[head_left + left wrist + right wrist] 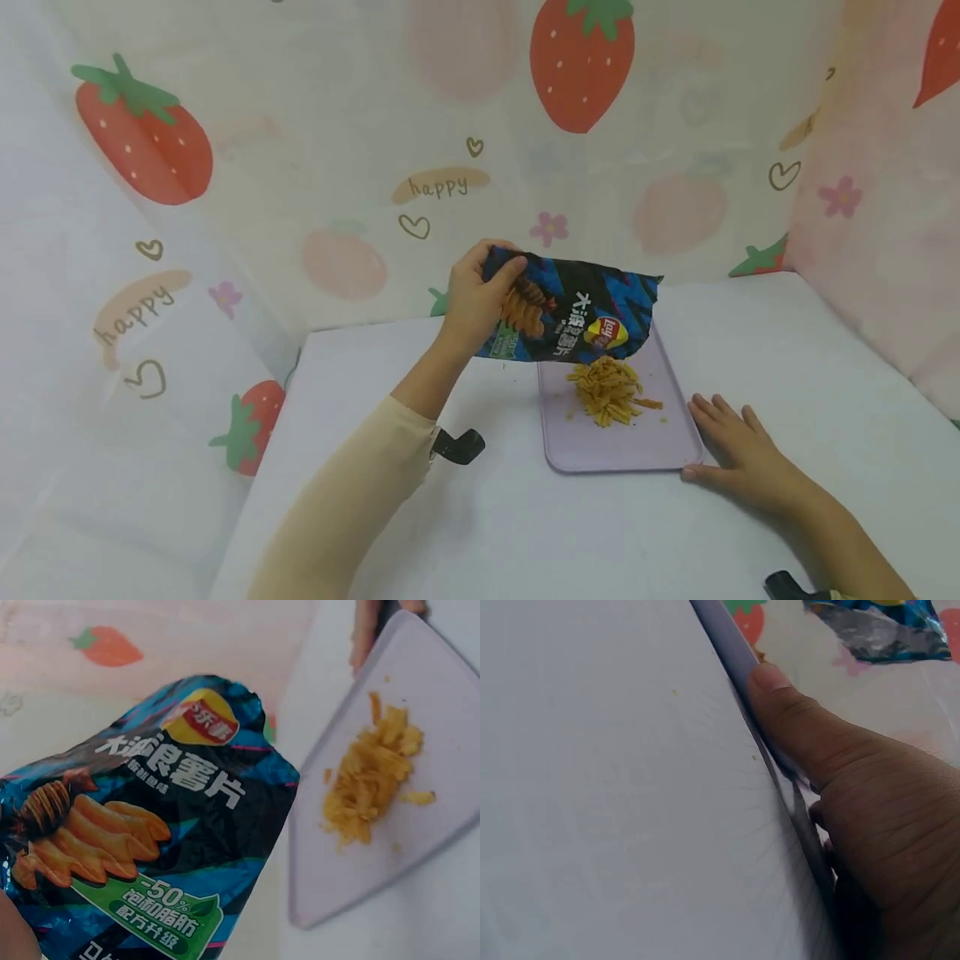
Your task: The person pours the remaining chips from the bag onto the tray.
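My left hand (476, 302) holds a blue and black potato chip bag (592, 312) by one end, thumb across its front. The bag hangs sideways above the far part of a pale purple tray (615, 454). A heap of yellow chip pieces (606, 392) lies on the tray under the bag's free end; the left wrist view shows the bag's printed front (172, 825) beside the heap (371, 780). At the tray's near right corner, my right hand (750, 462) rests with fingers spread. Its thumb (795, 720) lies against the tray's edge (731, 649) in the right wrist view.
The tray stands on a white table (495, 517). Small crumbs lie around the heap, and a few specks dot the table. Behind and to the sides hangs a cloth (360, 150) printed with strawberries, hearts and flowers. A black wrist mount (459, 447) juts from the left sleeve.
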### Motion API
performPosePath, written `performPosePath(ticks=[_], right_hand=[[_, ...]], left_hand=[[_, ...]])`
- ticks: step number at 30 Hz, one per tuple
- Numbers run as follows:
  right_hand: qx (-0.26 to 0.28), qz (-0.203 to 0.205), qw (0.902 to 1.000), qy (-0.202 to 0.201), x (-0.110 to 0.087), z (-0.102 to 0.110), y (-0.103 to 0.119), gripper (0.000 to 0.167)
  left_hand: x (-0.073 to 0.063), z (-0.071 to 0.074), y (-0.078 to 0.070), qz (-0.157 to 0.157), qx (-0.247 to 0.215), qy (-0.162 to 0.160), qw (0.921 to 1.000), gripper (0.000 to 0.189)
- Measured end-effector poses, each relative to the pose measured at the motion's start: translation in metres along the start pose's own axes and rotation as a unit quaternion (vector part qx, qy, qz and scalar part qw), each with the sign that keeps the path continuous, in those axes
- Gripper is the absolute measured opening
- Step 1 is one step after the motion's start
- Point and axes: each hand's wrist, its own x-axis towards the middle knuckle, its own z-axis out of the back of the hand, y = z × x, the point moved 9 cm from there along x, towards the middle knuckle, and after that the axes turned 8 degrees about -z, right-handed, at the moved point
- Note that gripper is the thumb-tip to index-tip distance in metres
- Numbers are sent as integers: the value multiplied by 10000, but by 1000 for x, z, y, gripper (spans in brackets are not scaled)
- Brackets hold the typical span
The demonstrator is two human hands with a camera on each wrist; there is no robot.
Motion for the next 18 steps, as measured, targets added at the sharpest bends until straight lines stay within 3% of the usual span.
performPosePath(ticks=[8, 12, 18], right_hand=[[49, -14, 10000, -15, 1, -2, 1, 103], [53, 40, 10000, -21, 1, -2, 3, 103], [86, 0, 10000, 0, -1, 1, 3, 102]], left_hand=[[-1, -5, -3, 42, 374, 183, 9991, 12], [3, -3, -4, -114, 431, 198, 9988, 12], [6, -13, 0, -148, 370, 502, 9979, 15]])
